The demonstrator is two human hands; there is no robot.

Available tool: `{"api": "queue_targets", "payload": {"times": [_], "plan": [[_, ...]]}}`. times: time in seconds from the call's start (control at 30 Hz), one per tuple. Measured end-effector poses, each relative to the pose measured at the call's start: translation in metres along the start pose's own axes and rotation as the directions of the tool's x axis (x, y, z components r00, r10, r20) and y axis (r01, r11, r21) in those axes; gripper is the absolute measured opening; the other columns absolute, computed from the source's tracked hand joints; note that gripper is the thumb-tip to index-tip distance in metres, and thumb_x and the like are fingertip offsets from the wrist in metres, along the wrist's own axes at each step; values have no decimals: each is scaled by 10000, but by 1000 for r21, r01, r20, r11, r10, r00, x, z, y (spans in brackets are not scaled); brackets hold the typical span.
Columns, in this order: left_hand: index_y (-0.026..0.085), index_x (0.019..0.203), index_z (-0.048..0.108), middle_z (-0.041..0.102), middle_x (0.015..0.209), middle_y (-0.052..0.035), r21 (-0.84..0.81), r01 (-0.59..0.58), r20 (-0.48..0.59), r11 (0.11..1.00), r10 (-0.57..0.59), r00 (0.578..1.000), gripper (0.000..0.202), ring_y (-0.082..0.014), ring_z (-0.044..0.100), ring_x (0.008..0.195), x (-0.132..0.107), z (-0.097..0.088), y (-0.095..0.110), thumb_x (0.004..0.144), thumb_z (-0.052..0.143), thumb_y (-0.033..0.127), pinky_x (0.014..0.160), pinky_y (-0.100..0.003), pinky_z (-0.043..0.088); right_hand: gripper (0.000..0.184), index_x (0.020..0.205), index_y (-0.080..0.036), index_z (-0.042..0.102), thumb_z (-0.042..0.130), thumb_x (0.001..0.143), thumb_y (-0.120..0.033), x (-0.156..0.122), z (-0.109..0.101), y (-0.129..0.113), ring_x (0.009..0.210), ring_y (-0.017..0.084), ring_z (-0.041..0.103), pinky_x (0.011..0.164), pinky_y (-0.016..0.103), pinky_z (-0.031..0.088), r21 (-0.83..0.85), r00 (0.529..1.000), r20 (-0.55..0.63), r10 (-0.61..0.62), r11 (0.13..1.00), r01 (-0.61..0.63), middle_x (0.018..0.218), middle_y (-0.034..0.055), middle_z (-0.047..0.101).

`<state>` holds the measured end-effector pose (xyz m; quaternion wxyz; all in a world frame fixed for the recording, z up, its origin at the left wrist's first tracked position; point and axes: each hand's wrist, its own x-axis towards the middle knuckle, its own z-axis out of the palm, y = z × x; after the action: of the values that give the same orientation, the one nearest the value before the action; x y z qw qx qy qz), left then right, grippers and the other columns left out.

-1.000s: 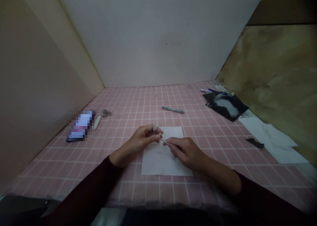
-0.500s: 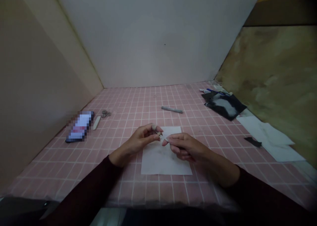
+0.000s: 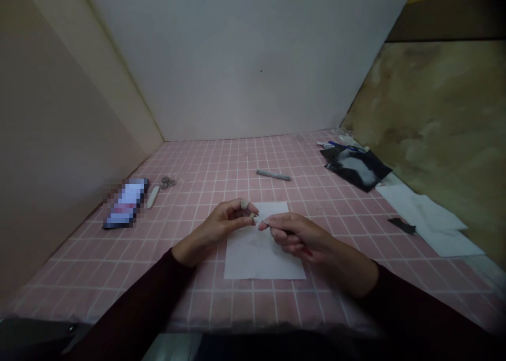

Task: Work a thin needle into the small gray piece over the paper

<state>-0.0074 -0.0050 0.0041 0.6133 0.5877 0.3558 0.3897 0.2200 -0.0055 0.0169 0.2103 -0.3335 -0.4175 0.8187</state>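
Note:
My left hand point(image 3: 227, 221) is closed in a pinch over the sheet of white paper point(image 3: 263, 269). Between its thumb and fingertips is a small tan piece point(image 3: 252, 216), too small to name; something pale wraps one finger. Close by on the right, my right hand point(image 3: 294, 234) grips a thin tool with a pale tip point(image 3: 265, 222) pointing at the tan piece. Most of the tool is hidden in the fist, though a bit of red shows at the palm's lower side. Whether tip and piece touch, I cannot tell. Grey smudges mark the paper.
A grey rod point(image 3: 273, 175) lies beyond the paper. On the left are a phone point(image 3: 126, 203), a white strip point(image 3: 153, 197) and small grey pieces point(image 3: 168, 182). To the right lie a dusty black sheet point(image 3: 359, 168), white papers point(image 3: 430, 221) and a dark scrap point(image 3: 402, 225).
Both hands keep nearly the same pose over the paper. The right hand's fingers have shifted slightly, showing more red at the palm. The whole view has moved a little.

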Motion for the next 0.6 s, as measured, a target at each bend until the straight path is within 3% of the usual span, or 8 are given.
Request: {"api": "queue_targets", "payload": {"times": [0.1, 0.2, 0.33, 0.4, 0.43, 0.5, 0.57, 0.6], "plan": [[150, 1011, 656, 655, 917, -42, -20, -4, -3, 1000, 3, 1000, 230, -144, 621, 848, -1, 2, 2, 839, 722, 287, 812, -292, 474, 222, 910, -146, 662, 591, 895, -356, 1, 0, 3, 404, 23, 130, 373, 182, 88, 0, 1000, 23, -20, 1000, 20, 570, -88, 374], [147, 996, 657, 640, 909, -37, -26, -34, -23, 999, 33, 999, 226, -138, 615, 833, -1, 2, 3, 838, 719, 296, 794, -282, 477, 276, 942, -154, 658, 547, 922, -407, 2, 3, 12, 390, 42, 224, 394, 195, 187, -272, 985, 26, -172, 947, 173, 553, -78, 426], [134, 952, 668, 631, 867, -26, -6, 26, -59, 1000, -27, 998, 228, -109, 578, 744, 1, -1, -2, 815, 737, 303, 708, -245, 459, 221, 809, -168, 647, 506, 930, -288, 1, 7, 22, 582, 118, 476, 595, 265, 382, -767, 830, 86, -551, 495, 408, 651, 7, 556], [131, 930, 669, 628, 843, -16, -3, 66, -78, 998, -66, 995, 217, -90, 552, 698, 1, -2, -5, 814, 741, 300, 688, -234, 448, 193, 789, -175, 643, 513, 911, -248, 0, 8, 21, 636, 137, 502, 643, 282, 396, -822, 793, 103, -600, 398, 408, 687, 24, 580], [132, 933, 671, 630, 843, -15, -1, 72, -77, 997, -72, 994, 212, -90, 555, 702, 1, -2, -5, 815, 740, 294, 694, -234, 450, 194, 799, -175, 647, 512, 913, -256, -1, 8, 19, 613, 132, 493, 616, 272, 392, -800, 817, 79, -571, 453, 394, 664, 17, 570], [138, 962, 676, 642, 865, -24, 1, 57, -58, 998, -57, 997, 210, -108, 583, 753, 1, -3, -4, 820, 739, 279, 732, -247, 465, 220, 848, -165, 662, 512, 927, -306, -2, 6, 13, 501, 96, 409, 501, 227, 337, -640, 914, -3, -405, 704, 310, 588, -20, 507], [142, 988, 678, 656, 888, -36, -1, 26, -23, 1000, -26, 999, 219, -132, 610, 813, 0, -3, -2, 818, 743, 265, 772, -267, 477, 238, 911, -148, 670, 525, 924, -337, -2, 4, 5, 413, 49, 238, 400, 187, 211, -329, 985, -44, -168, 933, 144, 560, -62, 433], [143, 994, 678, 661, 898, -40, -3, 10, -12, 1000, -10, 1000, 222, -139, 617, 832, 0, -3, -2, 817, 744, 258, 786, -274, 480, 234, 920, -140, 670, 539, 917, -334, -3, 3, 2, 407, 35, 167, 378, 178, 152, -173, 997, -40, -73, 983, 66, 563, -74, 404]]}}
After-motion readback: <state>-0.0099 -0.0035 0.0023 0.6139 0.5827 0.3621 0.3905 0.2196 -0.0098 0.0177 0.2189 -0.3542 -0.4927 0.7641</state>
